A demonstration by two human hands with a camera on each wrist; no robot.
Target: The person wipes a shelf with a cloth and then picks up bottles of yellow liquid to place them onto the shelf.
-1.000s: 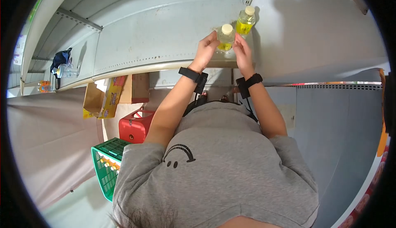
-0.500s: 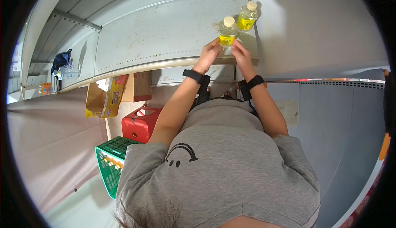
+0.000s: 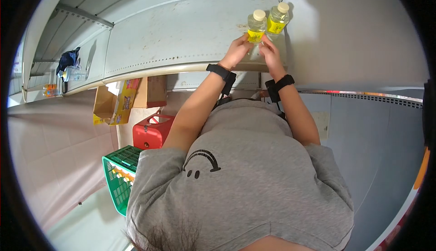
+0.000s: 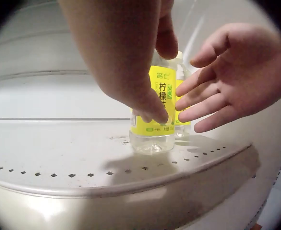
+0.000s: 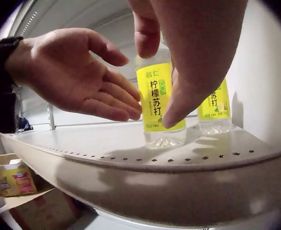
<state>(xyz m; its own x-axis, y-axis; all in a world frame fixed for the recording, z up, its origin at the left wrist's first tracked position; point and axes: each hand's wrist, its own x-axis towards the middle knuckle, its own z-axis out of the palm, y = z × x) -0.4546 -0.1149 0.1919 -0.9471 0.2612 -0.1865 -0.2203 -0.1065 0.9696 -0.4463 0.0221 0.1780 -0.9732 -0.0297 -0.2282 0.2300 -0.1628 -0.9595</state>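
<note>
A clear bottle with a yellow label (image 3: 255,35) stands upright on the shelf, with a second such bottle (image 3: 276,25) close by on its right. My left hand (image 3: 236,52) is at the near bottle's left side; its fingers, fairly straight in the right wrist view, touch the label's edge (image 5: 152,91). On the other side is my right hand (image 3: 272,59), its spread fingers reaching the bottle's side in the left wrist view (image 4: 248,79). Neither hand wraps round the bottle. The second bottle is partly hidden behind the first in the left wrist view.
The shelf's front lip (image 3: 181,70) runs below the hands, and a side panel (image 3: 345,33) rises at the right. Lower left are an open carton (image 3: 105,103), a red box (image 3: 150,135) and a green crate (image 3: 119,189). A bottle (image 3: 75,74) lies far left.
The near bottle has moved away from the shelf's front edge and to the right, closer to the second bottle. Both hands have moved along with it.
</note>
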